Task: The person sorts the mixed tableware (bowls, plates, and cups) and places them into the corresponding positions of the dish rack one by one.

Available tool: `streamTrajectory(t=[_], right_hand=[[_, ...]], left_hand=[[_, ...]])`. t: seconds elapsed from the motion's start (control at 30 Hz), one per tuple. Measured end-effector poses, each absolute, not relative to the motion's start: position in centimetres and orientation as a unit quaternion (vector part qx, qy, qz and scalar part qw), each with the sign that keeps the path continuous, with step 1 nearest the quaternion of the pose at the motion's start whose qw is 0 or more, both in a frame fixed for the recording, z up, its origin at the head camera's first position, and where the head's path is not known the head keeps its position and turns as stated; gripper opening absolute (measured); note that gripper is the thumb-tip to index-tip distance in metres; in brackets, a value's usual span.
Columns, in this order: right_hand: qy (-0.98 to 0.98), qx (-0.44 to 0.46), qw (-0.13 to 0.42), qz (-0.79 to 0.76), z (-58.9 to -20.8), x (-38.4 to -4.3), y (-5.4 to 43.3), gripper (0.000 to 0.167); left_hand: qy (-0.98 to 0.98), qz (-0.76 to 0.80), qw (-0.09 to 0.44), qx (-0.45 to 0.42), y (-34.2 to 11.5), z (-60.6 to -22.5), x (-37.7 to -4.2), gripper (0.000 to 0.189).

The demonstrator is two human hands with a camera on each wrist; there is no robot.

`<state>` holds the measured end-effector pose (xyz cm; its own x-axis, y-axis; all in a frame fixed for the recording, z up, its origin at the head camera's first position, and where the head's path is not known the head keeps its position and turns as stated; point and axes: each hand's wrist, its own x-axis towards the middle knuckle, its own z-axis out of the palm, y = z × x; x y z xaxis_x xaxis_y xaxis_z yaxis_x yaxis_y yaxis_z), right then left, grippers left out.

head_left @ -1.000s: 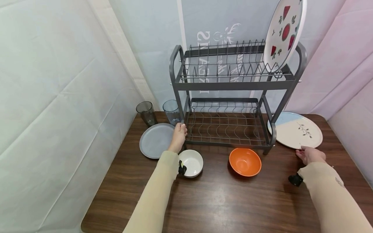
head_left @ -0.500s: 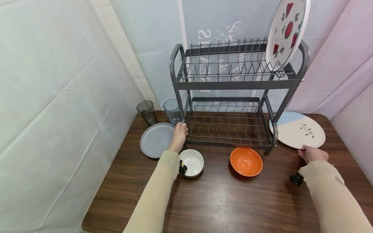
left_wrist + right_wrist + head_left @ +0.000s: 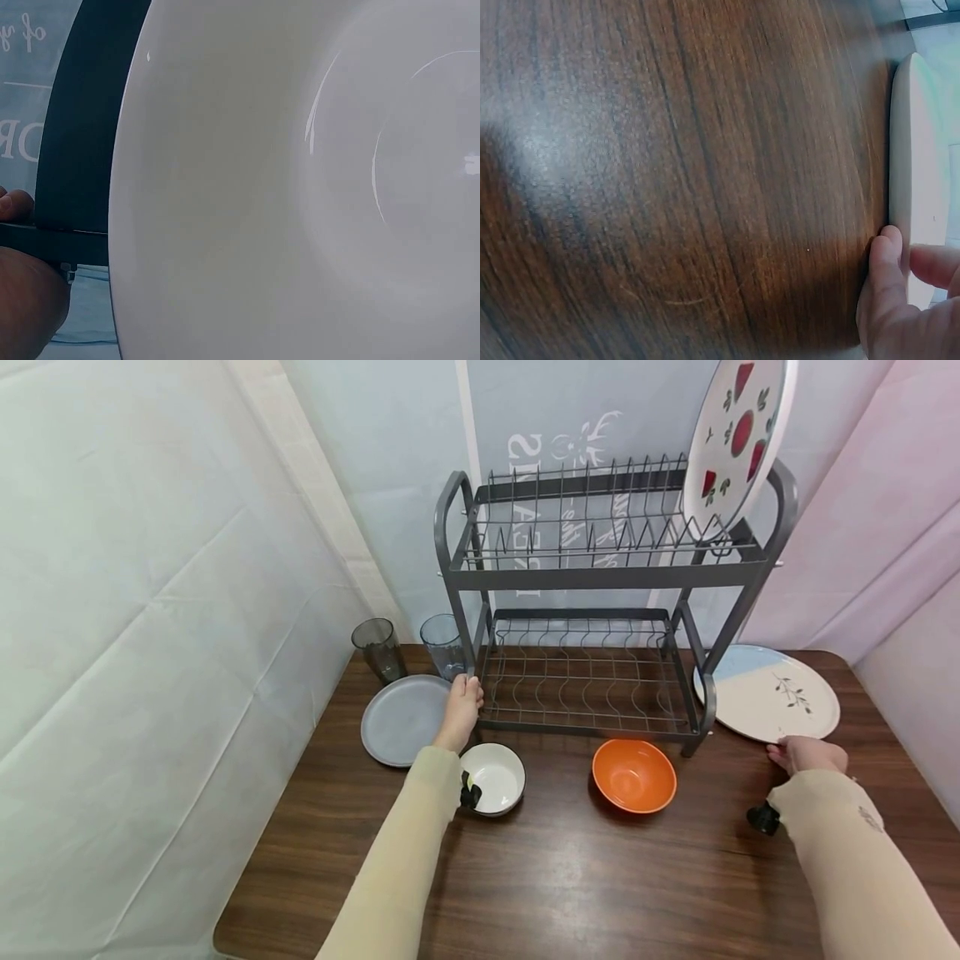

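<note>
My left hand [image 3: 461, 710] grips the lower left front of a dark grey two-tier dish rack [image 3: 600, 578]. In the left wrist view, the fingers and thumb lie on either side of a dark rack bar [image 3: 52, 238]. At the right, my right hand [image 3: 808, 755] pinches the near rim of an oval plate [image 3: 772, 697], cream with a blue corner and a leaf sprig. The right wrist view shows the thumb over that plate's edge and fingers [image 3: 886, 259] low at its side, by the tabletop. The plate lies on the table.
A white bowl [image 3: 495, 781] sits by the left wrist, an orange bowl [image 3: 633, 777] before the rack. A grey plate [image 3: 401, 720], a grey glass [image 3: 381, 652] and a bluish glass [image 3: 444, 643] stand left. A fruit-patterned plate [image 3: 738, 452] stands upright in the top tier's right end.
The head view has shifted slightly. Both hands keep their places, the left on the rack and the right at the oval plate's rim.
</note>
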<state>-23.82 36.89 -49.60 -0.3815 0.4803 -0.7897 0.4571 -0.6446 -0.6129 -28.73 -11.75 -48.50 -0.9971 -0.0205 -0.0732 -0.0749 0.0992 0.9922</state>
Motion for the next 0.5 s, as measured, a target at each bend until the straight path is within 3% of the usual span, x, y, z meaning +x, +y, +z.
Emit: streamTrajectory(t=[0.27,0.4,0.5], right_hand=[[-0.420,-0.542,0.015,0.727,-49.9,-23.2,36.7,0.043],[-0.433,-0.545,0.032,0.717,-49.9,-22.5,36.1,0.058],[-0.481,-0.536,0.014,0.694,-50.0,-22.0,35.8,0.068]], left_hand=[[0.746,0.665,-0.004,-0.033,-11.5,-48.6,-28.4,0.016],[0.742,0.669,-0.001,-0.032,-11.6,-48.6,-28.5,0.016],[0.743,0.669,0.002,-0.034,-11.6,-48.7,-28.6,0.017]])
